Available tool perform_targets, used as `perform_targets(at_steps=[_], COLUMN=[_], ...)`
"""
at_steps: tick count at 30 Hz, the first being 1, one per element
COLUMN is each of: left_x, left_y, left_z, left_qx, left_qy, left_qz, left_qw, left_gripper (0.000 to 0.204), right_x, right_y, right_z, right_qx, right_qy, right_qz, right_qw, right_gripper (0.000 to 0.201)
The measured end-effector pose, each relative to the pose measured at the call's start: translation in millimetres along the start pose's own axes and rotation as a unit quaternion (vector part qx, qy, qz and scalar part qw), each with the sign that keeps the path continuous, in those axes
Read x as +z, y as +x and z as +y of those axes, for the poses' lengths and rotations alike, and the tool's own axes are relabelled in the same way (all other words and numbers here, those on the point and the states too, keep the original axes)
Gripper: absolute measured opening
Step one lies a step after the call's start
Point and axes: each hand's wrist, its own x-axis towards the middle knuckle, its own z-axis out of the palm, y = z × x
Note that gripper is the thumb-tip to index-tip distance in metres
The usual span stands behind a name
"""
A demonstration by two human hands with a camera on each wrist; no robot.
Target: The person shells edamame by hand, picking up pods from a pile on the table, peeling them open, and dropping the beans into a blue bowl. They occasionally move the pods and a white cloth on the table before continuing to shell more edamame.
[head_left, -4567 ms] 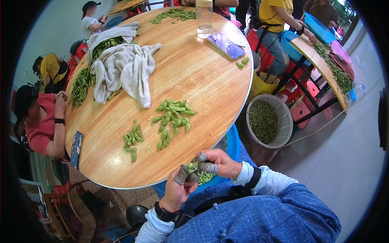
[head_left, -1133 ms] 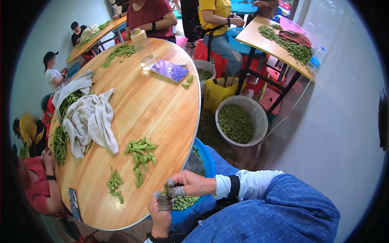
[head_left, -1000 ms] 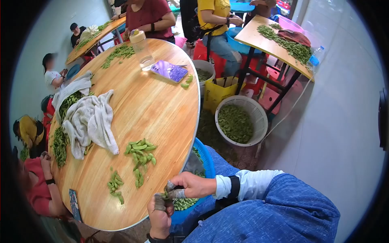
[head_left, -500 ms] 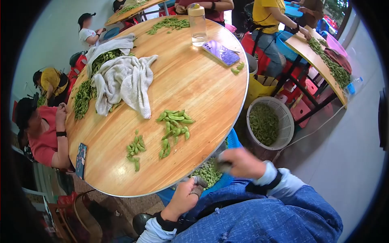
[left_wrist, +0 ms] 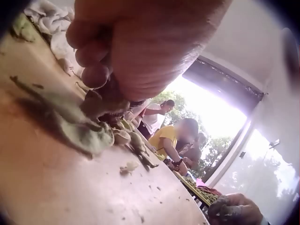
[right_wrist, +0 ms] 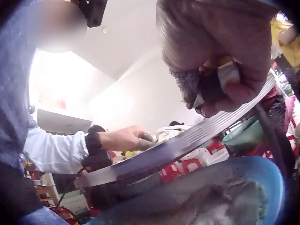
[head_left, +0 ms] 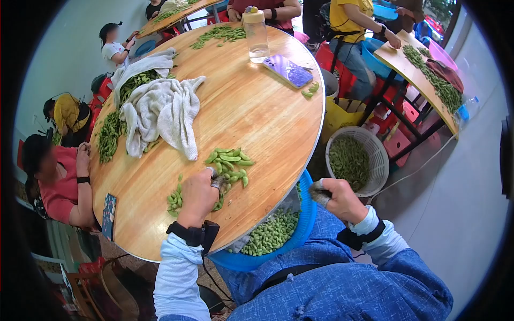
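Observation:
My left hand point(head_left: 197, 195) reaches over the round wooden table point(head_left: 262, 123), its taped fingers down among the green edamame pods point(head_left: 230, 156). In the left wrist view its curled fingertips pinch at a pod point(left_wrist: 96, 105), beside a larger pod point(left_wrist: 84, 136) lying near the camera. My right hand point(head_left: 342, 200) hangs in the air right of the blue basin point(head_left: 307, 214), fingers curled in and wrapped in grey tape point(right_wrist: 187, 86); no pod shows in it. Shelled green beans point(head_left: 273, 232) fill part of the basin, below the table edge.
A white towel point(head_left: 163, 109) covers more pods at the table's left. A purple phone point(head_left: 289, 70) and water bottle point(head_left: 257, 37) stand at the back. A white basket point(head_left: 380, 166) of pods is on the floor right. People sit around.
Both hands worked together on a pod over the basin; they have since parted. The right hand swung right, and the left went forward onto the pods on the table.

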Motion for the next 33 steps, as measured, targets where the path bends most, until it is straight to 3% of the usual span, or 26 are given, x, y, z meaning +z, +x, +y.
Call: perform_targets(at_steps=[2, 5, 6, 7, 9, 11, 14, 18, 23, 29, 33], left_x=[-9.8, -21.6, -22.5, -22.8, -29.3, -27.9, -15.5, -6.2, -0.7, -2.1, -1.8], left_y=[-1.4, -10.6, -13.3, -22.2, -42.5, -63.4, -87.5, -98.1, -99.6, -99.9, -102.8], left_z=[0.8, -6.9, -10.9, -9.8, 7.6, 27.5, 42.7, 48.2, 43.8, 52.7, 50.6], left_qx=[0.000, -0.033, -0.009, -0.055, -0.142, -0.182, -0.207, -0.223, -0.184, -0.209, -0.229], left_qy=[0.048, -0.080, -0.210, -0.312, -0.501, -0.610, -0.668, -0.676, -0.659, -0.650, -0.635], left_qz=[0.021, 0.097, 0.088, 0.037, -0.064, -0.121, -0.160, -0.159, -0.191, -0.181, -0.194], left_qw=[0.999, 0.991, 0.974, 0.948, 0.851, 0.762, 0.696, 0.684, 0.704, 0.708, 0.712], left_gripper=[0.018, 0.016, 0.014, 0.013, 0.012, 0.011, 0.011, 0.017, 0.017, 0.015, 0.014], right_x=[9.3, 22.6, 27.3, 33.9, 46.4, 55.9, 70.3, 72.9, 70.7, 72.7, 78.0], right_y=[4.8, 13.7, 16.6, 19.8, 26.3, 31.7, 33.9, 30.0, 25.8, 24.4, 22.8], right_z=[-10.1, -23.4, -32.1, -36.5, -44.7, -55.0, -58.2, -58.1, -55.2, -54.2, -45.4], right_qx=[-0.024, -0.030, -0.039, -0.042, -0.049, -0.018, 0.004, 0.047, 0.086, 0.039, 0.065], right_qy=[0.021, 0.060, 0.093, 0.124, 0.184, 0.234, 0.320, 0.362, 0.385, 0.380, 0.367], right_qz=[-0.016, -0.069, -0.078, -0.092, -0.117, -0.149, -0.179, -0.231, -0.237, -0.224, -0.227], right_qw=[0.999, 0.995, 0.992, 0.987, 0.975, 0.961, 0.930, 0.902, 0.888, 0.896, 0.900], right_gripper=[0.013, 0.013, 0.017, 0.017, 0.019, 0.020, 0.016, 0.014, 0.013, 0.011, 0.008])
